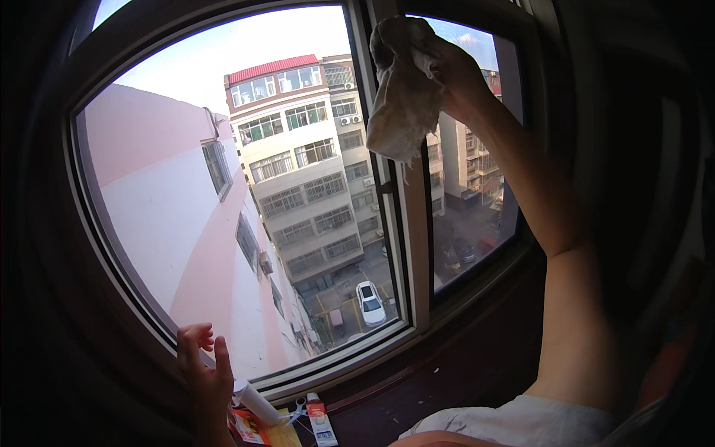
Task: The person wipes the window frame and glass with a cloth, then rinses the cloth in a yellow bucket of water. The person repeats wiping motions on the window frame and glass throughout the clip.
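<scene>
My right hand is raised high and grips a damp-looking whitish cloth with a frayed lower edge. The cloth hangs over the upright window frame between the large left pane and the narrower right pane; whether it presses on the frame cannot be told. Low on the left, my left hand is held up near the lower left corner of the window. Its fingers are curled and apart, with nothing in them. Just right of that wrist lies a white cylindrical container.
On the dark sill are scissors, a red and white tube bearing writing, a red packet and something yellow. A small latch sits on the frame. Outside stand buildings and a parked white car far below.
</scene>
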Demonstrator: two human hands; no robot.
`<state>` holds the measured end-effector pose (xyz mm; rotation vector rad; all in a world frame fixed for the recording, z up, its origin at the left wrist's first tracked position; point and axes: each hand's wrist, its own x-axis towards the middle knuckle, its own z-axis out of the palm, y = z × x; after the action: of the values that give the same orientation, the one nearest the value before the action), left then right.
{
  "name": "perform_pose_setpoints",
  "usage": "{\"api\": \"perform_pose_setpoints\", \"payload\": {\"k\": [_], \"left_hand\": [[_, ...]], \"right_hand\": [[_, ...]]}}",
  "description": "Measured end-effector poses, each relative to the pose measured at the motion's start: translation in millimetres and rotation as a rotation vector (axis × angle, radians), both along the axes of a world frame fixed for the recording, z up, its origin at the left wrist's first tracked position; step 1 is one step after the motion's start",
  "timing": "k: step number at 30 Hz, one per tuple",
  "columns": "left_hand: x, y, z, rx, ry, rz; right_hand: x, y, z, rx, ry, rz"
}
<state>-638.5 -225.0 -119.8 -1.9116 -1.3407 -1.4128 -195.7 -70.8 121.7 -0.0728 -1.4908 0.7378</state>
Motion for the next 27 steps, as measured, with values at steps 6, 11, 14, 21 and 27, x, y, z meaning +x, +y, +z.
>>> {"api": "perform_pose_setpoints", "payload": {"k": [6,11,14,21,27], "left_hand": [[211,79,6,-0.254,-0.199,-0.645],[359,90,-14,-0.704,-0.853,-1.209],[411,103,-30,-0.902,-1.126,-1.564],[443,98,-66,-1.048,-1.181,-1.550],[435,101,-90,-1.215,-1.159,-1.224]], "right_hand": [[124,14,-121,-0.496,-0.110,0.399],[155,20,-188,-0.697,-0.176,0.473],[189,22,-200,-0.820,-0.180,0.846],[211,-9,-218,-1.012,-0.502,0.236],[233,3,-258,-0.760,-0.915,-0.084]]}}
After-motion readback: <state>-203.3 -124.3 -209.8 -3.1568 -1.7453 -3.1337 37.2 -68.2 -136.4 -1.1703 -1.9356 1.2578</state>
